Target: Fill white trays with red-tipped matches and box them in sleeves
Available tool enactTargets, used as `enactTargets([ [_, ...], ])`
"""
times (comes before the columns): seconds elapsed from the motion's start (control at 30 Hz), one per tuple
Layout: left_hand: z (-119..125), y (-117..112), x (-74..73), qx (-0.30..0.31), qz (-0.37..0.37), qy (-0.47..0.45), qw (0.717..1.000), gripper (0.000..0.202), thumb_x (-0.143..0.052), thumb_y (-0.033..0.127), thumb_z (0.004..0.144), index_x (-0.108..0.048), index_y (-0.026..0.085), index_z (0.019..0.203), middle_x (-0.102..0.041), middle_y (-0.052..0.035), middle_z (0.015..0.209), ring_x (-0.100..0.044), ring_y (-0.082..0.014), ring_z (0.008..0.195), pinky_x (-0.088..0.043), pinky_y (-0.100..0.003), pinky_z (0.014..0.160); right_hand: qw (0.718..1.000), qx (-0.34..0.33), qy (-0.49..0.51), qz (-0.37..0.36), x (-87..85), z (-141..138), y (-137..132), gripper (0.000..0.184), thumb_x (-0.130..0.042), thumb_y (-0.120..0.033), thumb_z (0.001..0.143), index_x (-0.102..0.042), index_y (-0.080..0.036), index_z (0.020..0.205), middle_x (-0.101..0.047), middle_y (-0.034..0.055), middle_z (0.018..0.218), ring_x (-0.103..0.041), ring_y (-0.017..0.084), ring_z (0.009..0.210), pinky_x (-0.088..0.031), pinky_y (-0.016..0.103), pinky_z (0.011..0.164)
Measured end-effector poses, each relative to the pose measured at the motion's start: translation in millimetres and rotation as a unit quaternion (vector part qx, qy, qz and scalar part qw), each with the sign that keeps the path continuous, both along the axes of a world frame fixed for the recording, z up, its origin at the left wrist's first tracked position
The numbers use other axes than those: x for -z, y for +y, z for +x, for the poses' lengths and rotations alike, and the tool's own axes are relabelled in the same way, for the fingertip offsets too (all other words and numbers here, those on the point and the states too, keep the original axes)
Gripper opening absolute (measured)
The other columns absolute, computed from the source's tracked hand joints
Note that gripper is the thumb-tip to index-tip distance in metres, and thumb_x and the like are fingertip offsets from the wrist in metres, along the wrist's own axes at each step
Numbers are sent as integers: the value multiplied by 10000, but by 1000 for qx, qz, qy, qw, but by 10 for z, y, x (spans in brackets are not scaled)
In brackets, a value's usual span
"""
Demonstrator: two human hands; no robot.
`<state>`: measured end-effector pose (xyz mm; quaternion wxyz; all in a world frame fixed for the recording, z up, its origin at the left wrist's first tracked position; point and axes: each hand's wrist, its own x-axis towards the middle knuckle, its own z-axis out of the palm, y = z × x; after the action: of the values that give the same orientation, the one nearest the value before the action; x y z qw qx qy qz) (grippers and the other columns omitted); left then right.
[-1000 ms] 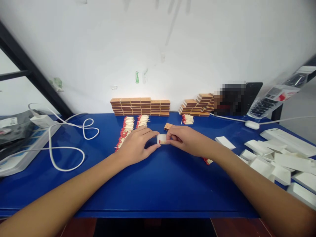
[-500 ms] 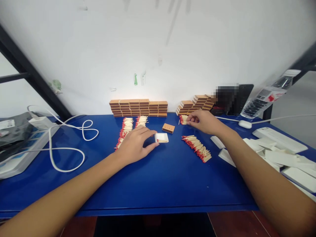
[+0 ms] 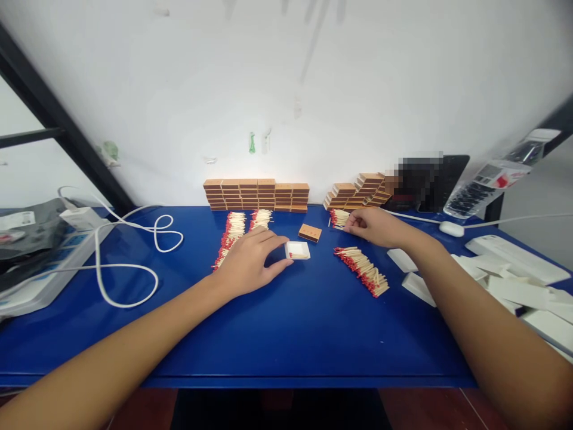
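Note:
My left hand [image 3: 253,257] grips the end of a small white matchbox tray [image 3: 303,246] between thumb and forefinger. A few red-headed matchsticks [image 3: 298,255] lie along the tray's near side. Fingertips pinched, my right hand [image 3: 371,227] is at the near edge of a small pile of matchsticks [image 3: 338,217]; how many it has hold of is hidden. Just behind the tray lies an orange matchbox sleeve [image 3: 310,232]. Nearer me on the right is a slanting row of matchsticks [image 3: 362,270]. Two more rows [image 3: 233,230] extend behind my left hand, which partly covers them.
Stacked matchboxes [image 3: 255,194] line the wall, with a stepped stack [image 3: 358,190] farther right. White trays [image 3: 514,292] are heaped at the right beside a power strip [image 3: 517,258]. A tilted water bottle [image 3: 496,176] stands behind. White cable [image 3: 154,280] loops across the left.
My right hand has drawn slightly toward me at the small pile of matchsticks. My left hand still holds the tray in place. The whole view has shifted a little.

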<state>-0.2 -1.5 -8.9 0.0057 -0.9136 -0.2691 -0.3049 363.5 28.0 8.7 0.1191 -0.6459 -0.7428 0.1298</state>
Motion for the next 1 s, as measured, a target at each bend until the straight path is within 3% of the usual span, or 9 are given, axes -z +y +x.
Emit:
enactTargets([
  [0.23, 2, 4, 8, -2, 1, 0, 1000, 321, -733, 396, 1021, -737, 170, 1249, -782, -100, 1083, -717, -282, 1023, -604, -459, 901, 999, 7, 27, 22, -78, -60, -64, 271, -704, -483, 868, -709, -219, 804, -764, 79, 805, -657, 242, 740, -455, 352, 674],
  [0.5, 6, 3, -1, -14, -3, -12, 1000, 291, -755, 374, 1003, -743, 190, 1227, -794, -96, 1097, -726, -284, 1031, -603, -464, 934, 971, -112, 213, 13, -223, -701, -387, 439, -681, -652, 913, -719, -214, 908, -697, 38, 786, -593, 186, 706, -468, 329, 659],
  [0.67, 10, -6, -11, -2, -11, -13, 1000, 298, -752, 357, 1002, -739, 177, 1239, -791, -99, 1094, -717, -288, 1030, -597, -464, 920, 956, -161, 245, 21, -120, -1000, -502, 327, -670, -528, 953, -698, -209, 885, -672, 20, 790, -555, 155, 672, -441, 307, 633],
  [0.83, 19, -12, 2, 6, -3, -11, 1000, 316, -746, 371, 1009, -735, 165, 1249, -782, -103, 1080, -713, -287, 1012, -594, -459, 903, 958, -174, 224, 38, -42, -1039, -496, 232, -653, -411, 956, -691, -209, 849, -643, 8, 774, -510, 132, 624, -418, 288, 600],
  [1.0, 16, -12, 0, 11, 2, -11, 1000, 316, -742, 381, 1011, -733, 172, 1249, -782, -101, 1079, -718, -286, 1010, -596, -457, 908, 961, -179, 204, 58, -70, -1040, -520, 156, -680, -348, 927, -715, -215, 855, -657, 11, 784, -527, 135, 633, -429, 283, 603],
])
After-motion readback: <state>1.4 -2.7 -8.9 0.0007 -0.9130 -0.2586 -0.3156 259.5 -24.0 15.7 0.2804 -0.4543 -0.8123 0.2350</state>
